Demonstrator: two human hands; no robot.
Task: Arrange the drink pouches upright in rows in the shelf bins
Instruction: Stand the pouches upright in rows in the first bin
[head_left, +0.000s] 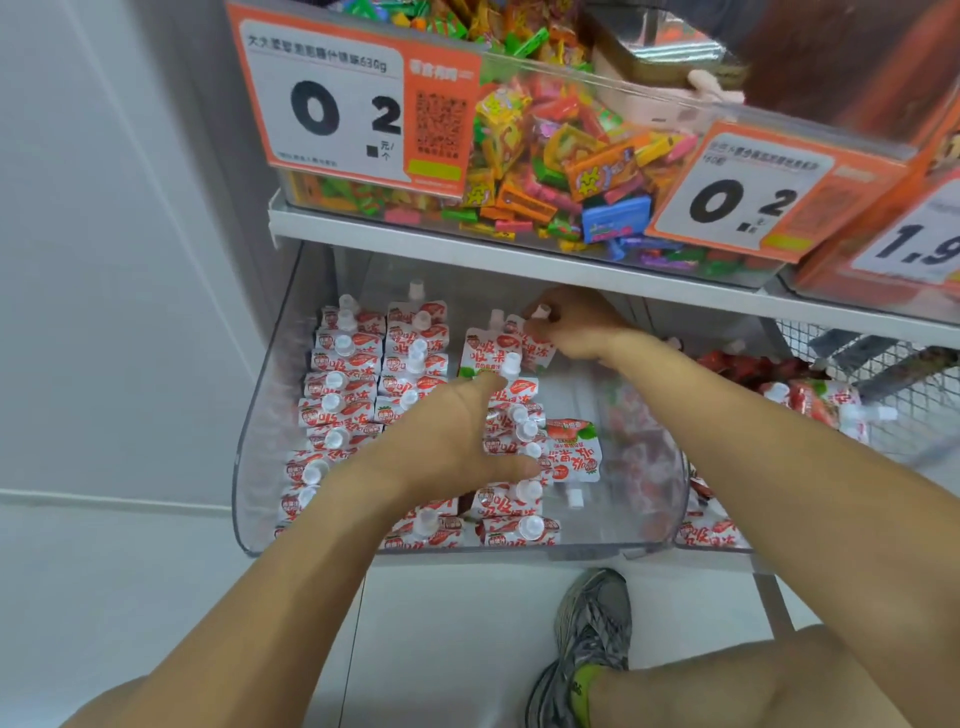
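Observation:
A clear plastic shelf bin holds white-and-red drink pouches with white caps. Two upright rows fill its left side and a third row stands in the middle. My left hand lies flat with straight fingers against the third row, thumb near a cap. My right hand reaches to the back of the bin and pinches the top of a pouch near its cap. One pouch lies flat and upside down to the right of the third row.
A shelf edge hangs just above the bin, carrying bins of wrapped sweets with price cards. A neighbouring bin and a wire basket with loose red pouches sit to the right. My shoe is on the white floor.

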